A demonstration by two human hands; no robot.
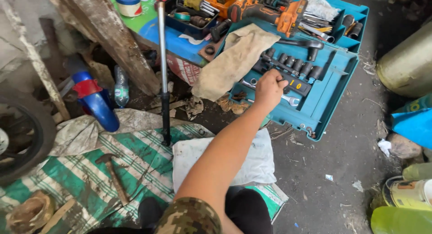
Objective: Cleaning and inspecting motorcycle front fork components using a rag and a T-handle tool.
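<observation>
One hand (269, 89), seemingly the right though the view leaves this unsure, reaches to the upper middle of the frame into a teal toolbox (325, 99). Its fingers curl closed over a black socket strip (294, 84); whether they truly grip it cannot be told. A tan rag (234, 60) drapes the box's left edge, an orange drill (270, 12) lies above, and a hammer (112, 173) rests at lower left.

The hand (269, 88) is in the tool case (325, 109), beside the sockets (297, 65). A rag (234, 60) lies left. A hammer (113, 174) lies on the mat (76, 171).
</observation>
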